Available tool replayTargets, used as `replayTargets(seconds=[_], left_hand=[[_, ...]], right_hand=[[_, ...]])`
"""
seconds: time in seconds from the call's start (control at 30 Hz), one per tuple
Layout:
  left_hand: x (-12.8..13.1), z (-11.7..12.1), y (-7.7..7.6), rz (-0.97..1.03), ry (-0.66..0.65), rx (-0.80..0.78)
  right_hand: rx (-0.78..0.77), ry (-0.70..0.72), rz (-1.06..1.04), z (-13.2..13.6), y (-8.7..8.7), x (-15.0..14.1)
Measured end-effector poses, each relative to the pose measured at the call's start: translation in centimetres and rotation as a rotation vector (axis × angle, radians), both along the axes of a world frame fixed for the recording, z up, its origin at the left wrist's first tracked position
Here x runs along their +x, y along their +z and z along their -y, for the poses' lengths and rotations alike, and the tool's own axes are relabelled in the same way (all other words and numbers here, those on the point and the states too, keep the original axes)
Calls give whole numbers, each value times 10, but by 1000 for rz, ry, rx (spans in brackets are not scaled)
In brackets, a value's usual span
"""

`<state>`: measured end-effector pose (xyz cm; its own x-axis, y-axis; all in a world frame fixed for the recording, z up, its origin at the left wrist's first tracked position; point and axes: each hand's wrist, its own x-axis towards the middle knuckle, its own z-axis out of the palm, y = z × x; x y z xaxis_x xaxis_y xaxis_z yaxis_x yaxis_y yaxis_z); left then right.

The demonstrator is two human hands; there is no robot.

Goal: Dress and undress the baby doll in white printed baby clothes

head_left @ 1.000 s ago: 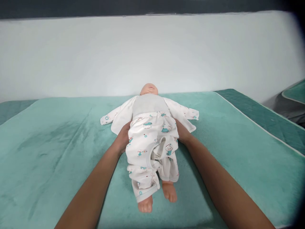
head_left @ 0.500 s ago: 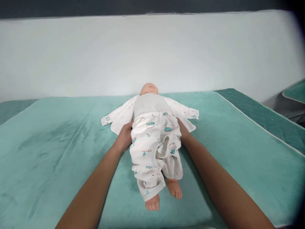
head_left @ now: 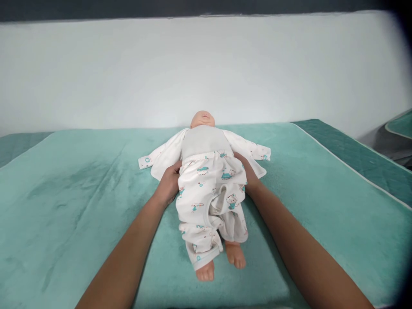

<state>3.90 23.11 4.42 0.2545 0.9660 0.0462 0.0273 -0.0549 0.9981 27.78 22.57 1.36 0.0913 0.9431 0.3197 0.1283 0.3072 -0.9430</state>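
A baby doll [head_left: 203, 119] lies on its back, head toward the wall, bare feet [head_left: 205, 271] toward me. It wears white printed trousers [head_left: 196, 193], whose waistband crosses the grey-white torso [head_left: 206, 139]. Under the doll a white long-sleeved baby top [head_left: 167, 154] is spread, sleeves out to both sides. My left hand [head_left: 170, 183] is closed at the left side of the trousers, just below the waistband, its fingertips partly hidden by the cloth. At the opposite side my right hand [head_left: 247, 174] grips the trousers near the waistband, most of its fingers hidden.
The doll rests on a soft green mat [head_left: 96, 206]. Darker green quilted bedding [head_left: 357, 154] lies along the right edge. A white wall [head_left: 206, 64] stands behind the mat. At the far right is a grey object with a green top [head_left: 401, 122].
My right hand has moved slightly up and inward toward the waistband, and more of it shows over the trousers' edge. My left hand stays almost in place.
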Motion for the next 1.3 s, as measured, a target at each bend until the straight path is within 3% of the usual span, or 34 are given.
replayTargets(seconds=[0.23,0.4,0.57,0.77,1.03,1.17,1.3], left_hand=[[0,-4,-5,159,156,-75],[-3,-5,-8,144,271,20],[-5,-4,-8,79,254,111],[-8,-5,-6,-24,180,287],[-9,-4,0,-132,67,346],[-1,-17,0,-91,167,322],[8,-48,1,-220,366,353]], right_hand=[[-92,-82,-177,-10,-6,3],[-150,-114,-246,-7,3,1],[-125,-103,-218,0,8,0],[101,-53,-71,3,11,1],[76,141,3,6,20,6],[119,150,69,-5,23,6],[129,-42,213,-38,27,5]])
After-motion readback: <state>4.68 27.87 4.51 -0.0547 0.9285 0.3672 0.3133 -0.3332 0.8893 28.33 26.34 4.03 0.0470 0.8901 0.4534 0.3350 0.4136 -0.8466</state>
